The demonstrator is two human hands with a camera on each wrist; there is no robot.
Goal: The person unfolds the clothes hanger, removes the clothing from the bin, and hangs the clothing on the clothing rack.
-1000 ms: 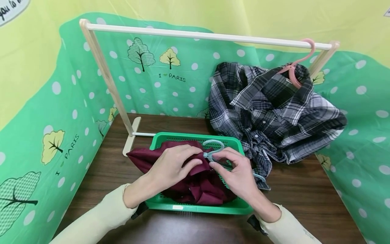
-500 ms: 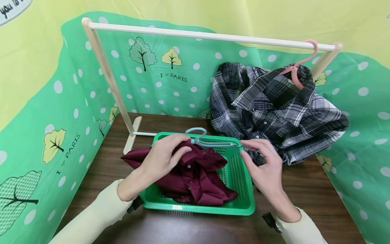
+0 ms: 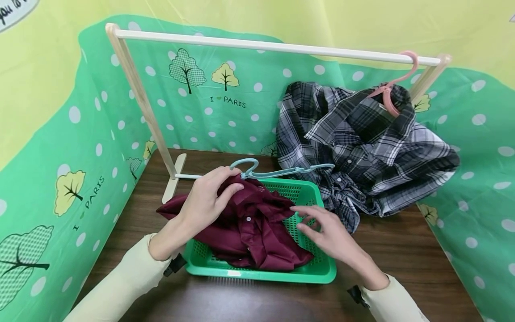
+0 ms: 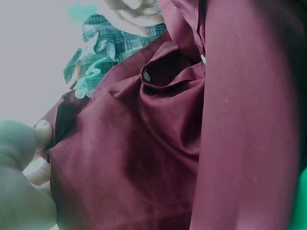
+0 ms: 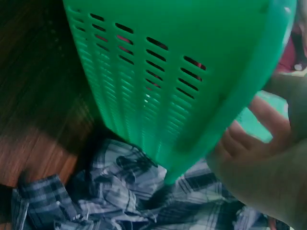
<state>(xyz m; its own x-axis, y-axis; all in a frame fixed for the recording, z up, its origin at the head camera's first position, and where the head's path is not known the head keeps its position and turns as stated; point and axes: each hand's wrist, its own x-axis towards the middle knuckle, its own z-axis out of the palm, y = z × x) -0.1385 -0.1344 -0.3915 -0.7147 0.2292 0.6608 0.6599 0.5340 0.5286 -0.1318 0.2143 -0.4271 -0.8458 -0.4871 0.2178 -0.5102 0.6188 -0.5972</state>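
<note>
One rack [image 3: 257, 45] stands beyond all fingers, its white bar running across. Farther than the right fingers and to their right, a checked shirt [image 3: 350, 156] hangs from this bar. Below the fingers is a green basket [image 3: 261, 275]. A dark red shirt [image 3: 257, 232] lies mostly in it, under the left fingers and reaching toward the right ones. The left hand [image 3: 201, 197] pinches this shirt near its collar. The right hand [image 3: 331, 235] is released, its fingers loosely bent; whether a fingertip touches the cloth, I cannot tell. Just beyond the left fingertips, a blue hanger [image 3: 277, 173] points to the right.
</note>
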